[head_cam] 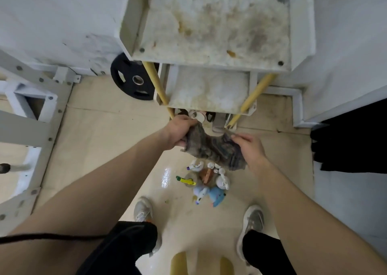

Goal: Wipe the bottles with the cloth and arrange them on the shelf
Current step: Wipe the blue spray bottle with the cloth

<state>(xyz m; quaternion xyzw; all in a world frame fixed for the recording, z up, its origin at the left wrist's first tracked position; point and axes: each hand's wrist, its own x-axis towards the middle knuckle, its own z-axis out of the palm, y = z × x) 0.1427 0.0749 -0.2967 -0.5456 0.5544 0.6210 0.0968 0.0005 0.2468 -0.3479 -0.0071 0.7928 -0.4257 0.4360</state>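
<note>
We see the cloth [215,149] first: a shaggy, mottled grey-brown rag with faint stripes, stretched in the air between the two hands and sagging in the middle. It hangs in front of the shelf's bottom tier and above the bottles. The left hand [180,131] grips one end, its fingers curled round the bunched fabric. The right hand [251,147] holds the other end, its fingers [240,137] bent over the top edge and the loose corner hanging below its wrist.

Under the cloth we make out the bottles [209,180], a small cluster on the floor [104,149]. Several are white, one is brownish, one blue, one pale lilac, and a yellow one with a green end lies on its side. Their labels are too blurred for us to read.

Beyond them stands the shelf [213,25], a white tiered unit on yellow legs [156,82], its two upper boards bare and stained brown. A few small items on the lowest tier are mostly hidden. A black weight plate [132,80] leans just left of the shelf, and two grey shoes [252,220] stand on either side of the bottles.
</note>
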